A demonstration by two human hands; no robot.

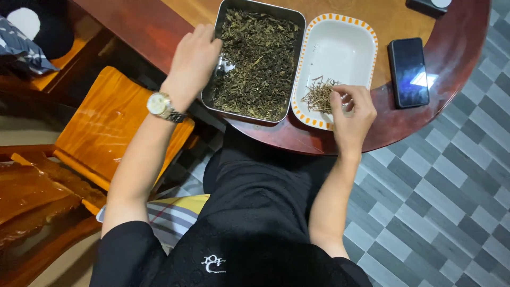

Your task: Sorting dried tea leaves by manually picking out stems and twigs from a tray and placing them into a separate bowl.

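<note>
A metal tray (299, 32) filled with dark dried leaves (257, 64) sits on the round wooden table (446, 79). My left hand (194, 58), with a wristwatch (162, 106) on it, rests on the tray's left rim, fingers curled at the edge. To the right is a white dish with an orange dashed rim (340, 48) that holds a small pile of thin dry stems (319, 95). My right hand (350, 114) hovers over the dish's near corner, fingertips pinched beside the stems; whether it holds a stem I cannot tell.
A black phone (408, 72) lies on the table to the right of the dish. A dark object (427, 5) sits at the far edge. An orange wooden chair (106, 127) stands to the left. Grey checked floor tiles (441, 186) spread on the right.
</note>
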